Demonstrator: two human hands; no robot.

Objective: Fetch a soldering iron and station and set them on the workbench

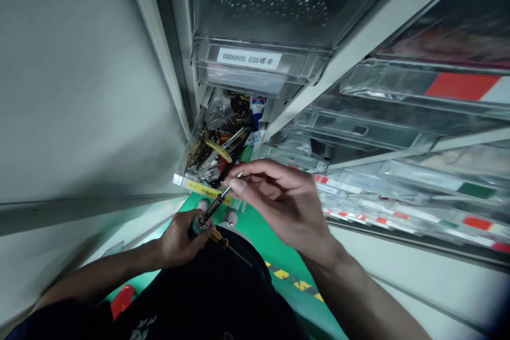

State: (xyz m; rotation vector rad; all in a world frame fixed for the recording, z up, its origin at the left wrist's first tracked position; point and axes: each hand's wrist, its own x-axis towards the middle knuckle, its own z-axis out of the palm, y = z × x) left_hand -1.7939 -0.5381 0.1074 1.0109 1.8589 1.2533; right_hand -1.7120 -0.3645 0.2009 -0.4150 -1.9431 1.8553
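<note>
Dark clothing (215, 297) fills the foreground of the head view, where the left hand (179, 241) grips a screwdriver (215, 205) by its teal handle and the right hand (282, 207) pinches its slim metal tip (227, 189), before an open drawer (180, 179) of jumbled tools (218, 150). Work appears midway: screwdriver in hand, drawer not yet closed; whether the tip is firmly seated cannot be told

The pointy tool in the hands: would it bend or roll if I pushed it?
The pointy tool probably won't bend easily, since its thin shaft looks straight and metallic. It might roll, because its dark barrel looks round.
</note>
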